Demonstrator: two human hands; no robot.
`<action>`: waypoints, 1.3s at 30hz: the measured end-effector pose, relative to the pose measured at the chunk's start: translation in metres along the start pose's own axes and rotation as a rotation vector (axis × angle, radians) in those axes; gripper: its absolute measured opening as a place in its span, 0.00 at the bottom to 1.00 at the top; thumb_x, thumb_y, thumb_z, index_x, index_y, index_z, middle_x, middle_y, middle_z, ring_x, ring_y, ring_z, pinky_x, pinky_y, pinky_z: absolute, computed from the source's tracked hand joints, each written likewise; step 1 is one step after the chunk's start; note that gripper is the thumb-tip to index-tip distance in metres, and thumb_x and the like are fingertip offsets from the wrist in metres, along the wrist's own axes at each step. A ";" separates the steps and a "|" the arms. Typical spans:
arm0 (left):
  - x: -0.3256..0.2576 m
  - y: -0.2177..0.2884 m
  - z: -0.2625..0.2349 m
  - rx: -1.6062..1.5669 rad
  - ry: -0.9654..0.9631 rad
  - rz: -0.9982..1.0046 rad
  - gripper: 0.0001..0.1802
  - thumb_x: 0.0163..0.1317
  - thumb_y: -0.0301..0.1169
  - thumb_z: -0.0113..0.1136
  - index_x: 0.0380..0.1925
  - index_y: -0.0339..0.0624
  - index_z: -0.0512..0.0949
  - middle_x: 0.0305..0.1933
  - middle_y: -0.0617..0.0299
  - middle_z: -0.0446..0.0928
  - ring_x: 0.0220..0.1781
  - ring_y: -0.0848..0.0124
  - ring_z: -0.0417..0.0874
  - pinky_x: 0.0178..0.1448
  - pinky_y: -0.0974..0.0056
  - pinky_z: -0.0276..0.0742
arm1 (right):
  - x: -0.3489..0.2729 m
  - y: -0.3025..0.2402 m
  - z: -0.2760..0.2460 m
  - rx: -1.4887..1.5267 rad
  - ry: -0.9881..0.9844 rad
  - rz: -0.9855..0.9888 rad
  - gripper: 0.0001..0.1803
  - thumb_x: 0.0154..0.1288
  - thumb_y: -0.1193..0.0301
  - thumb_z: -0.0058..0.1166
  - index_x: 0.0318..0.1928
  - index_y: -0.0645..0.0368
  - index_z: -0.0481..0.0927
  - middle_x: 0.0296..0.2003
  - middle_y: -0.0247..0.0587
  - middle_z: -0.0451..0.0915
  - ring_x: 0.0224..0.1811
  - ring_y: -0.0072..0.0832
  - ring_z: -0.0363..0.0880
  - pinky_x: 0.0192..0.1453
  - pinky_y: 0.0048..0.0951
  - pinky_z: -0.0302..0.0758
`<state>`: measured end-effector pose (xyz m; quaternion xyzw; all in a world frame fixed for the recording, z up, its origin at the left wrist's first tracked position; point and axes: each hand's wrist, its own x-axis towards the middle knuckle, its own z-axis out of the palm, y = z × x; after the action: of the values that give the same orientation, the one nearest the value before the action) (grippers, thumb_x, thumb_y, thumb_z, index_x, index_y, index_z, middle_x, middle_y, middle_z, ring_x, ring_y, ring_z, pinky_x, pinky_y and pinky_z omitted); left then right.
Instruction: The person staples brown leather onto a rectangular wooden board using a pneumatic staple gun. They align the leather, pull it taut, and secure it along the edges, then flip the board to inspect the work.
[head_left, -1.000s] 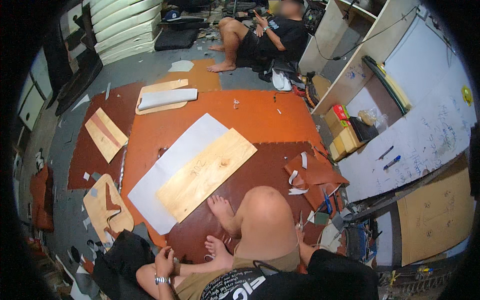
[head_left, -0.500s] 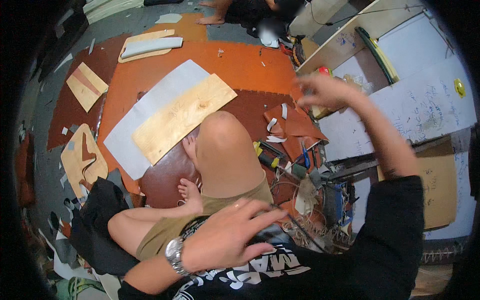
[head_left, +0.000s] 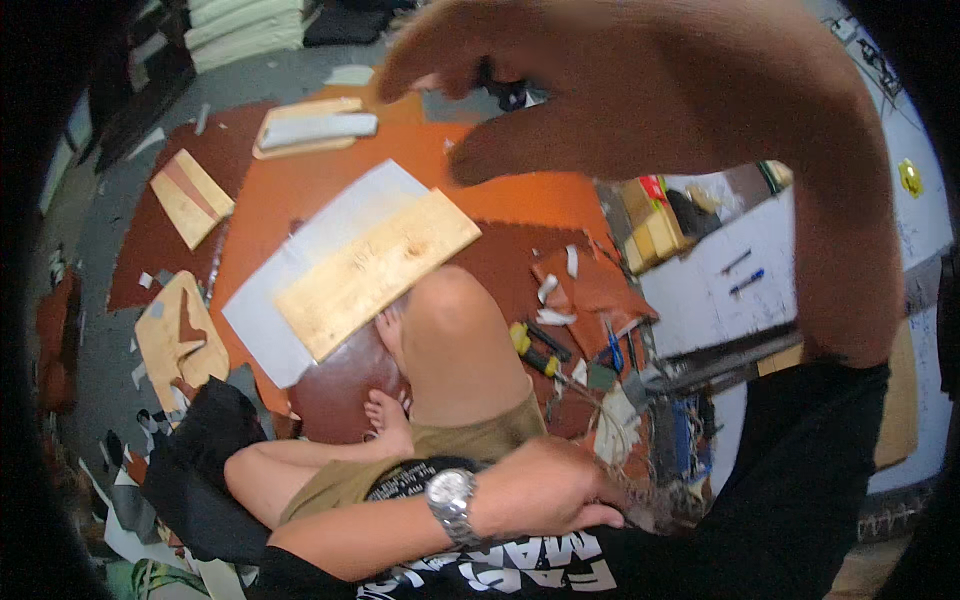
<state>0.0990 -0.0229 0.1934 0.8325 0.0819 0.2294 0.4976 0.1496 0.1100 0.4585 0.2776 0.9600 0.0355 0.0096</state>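
Observation:
My right hand (head_left: pixel 640 90) is raised close to the camera and fills the upper part of the view. Its fingers are curled and apart, with nothing in them. My left hand (head_left: pixel 545 490), with a silver wristwatch (head_left: pixel 450 497) on the wrist, lies flat on my black shirt near my lap and holds nothing. I sit on the floor with my bent knee (head_left: pixel 450 340) up. Beyond it, a light wooden board (head_left: pixel 375 270) lies on a white sheet (head_left: pixel 330 225), on an orange leather sheet (head_left: pixel 290 190).
A yellow and black tool (head_left: pixel 530 350), a blue-handled tool (head_left: pixel 612 352) and leather scraps lie right of my knee. A white cabinet (head_left: pixel 740 270) stands at the right. A small wooden piece (head_left: pixel 190 195), a tan board (head_left: pixel 175 335) and a white pad (head_left: pixel 315 128) lie at the left.
My right hand has come up from reaching toward the cabinet at the right to just in front of the camera. My left hand has slid lower across my shirt.

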 end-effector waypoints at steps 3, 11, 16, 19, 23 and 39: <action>0.015 -0.001 0.006 0.138 0.035 -0.060 0.14 0.71 0.41 0.65 0.49 0.52 0.91 0.39 0.47 0.89 0.39 0.49 0.92 0.44 0.50 0.86 | 0.035 -0.019 0.016 0.203 0.084 -0.173 0.30 0.65 0.55 0.71 0.62 0.58 0.86 0.53 0.52 0.90 0.53 0.47 0.90 0.61 0.44 0.87; -0.011 -0.028 0.007 0.233 0.193 -0.170 0.11 0.73 0.39 0.66 0.48 0.48 0.89 0.39 0.48 0.89 0.37 0.49 0.91 0.42 0.52 0.85 | 0.162 -0.141 -0.002 0.427 0.221 -0.584 0.33 0.55 0.49 0.75 0.57 0.56 0.90 0.49 0.48 0.92 0.49 0.48 0.91 0.58 0.43 0.87; -0.003 -0.027 0.010 0.375 0.313 -0.118 0.10 0.75 0.37 0.66 0.48 0.45 0.88 0.39 0.49 0.89 0.37 0.48 0.90 0.40 0.54 0.84 | 0.175 -0.192 -0.003 0.367 0.160 -0.716 0.28 0.59 0.52 0.72 0.55 0.56 0.90 0.47 0.49 0.91 0.48 0.47 0.91 0.56 0.45 0.86; 0.010 -0.020 0.007 0.459 0.407 -0.082 0.09 0.76 0.36 0.67 0.47 0.44 0.87 0.39 0.49 0.89 0.36 0.48 0.90 0.39 0.54 0.84 | 0.167 -0.208 0.006 0.350 0.124 -0.752 0.25 0.61 0.54 0.70 0.54 0.56 0.90 0.46 0.50 0.91 0.48 0.47 0.91 0.55 0.46 0.86; 0.020 -0.016 -0.004 0.431 0.581 -0.104 0.08 0.76 0.37 0.67 0.43 0.45 0.88 0.36 0.52 0.88 0.32 0.51 0.90 0.35 0.56 0.82 | 0.155 -0.219 0.012 0.347 0.093 -0.778 0.21 0.65 0.56 0.68 0.52 0.56 0.90 0.45 0.51 0.90 0.47 0.47 0.91 0.53 0.47 0.85; -0.015 -0.054 -0.061 0.627 1.479 -0.274 0.20 0.79 0.47 0.63 0.33 0.45 0.85 0.26 0.56 0.84 0.25 0.60 0.83 0.34 0.56 0.76 | 0.048 -0.185 0.077 0.576 0.085 -0.876 0.19 0.68 0.63 0.67 0.58 0.51 0.87 0.49 0.49 0.90 0.53 0.51 0.89 0.56 0.48 0.84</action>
<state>0.0624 0.0465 0.1671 0.5489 0.5509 0.6232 0.0824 0.0135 -0.0151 0.3680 -0.1600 0.9564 -0.2263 -0.0920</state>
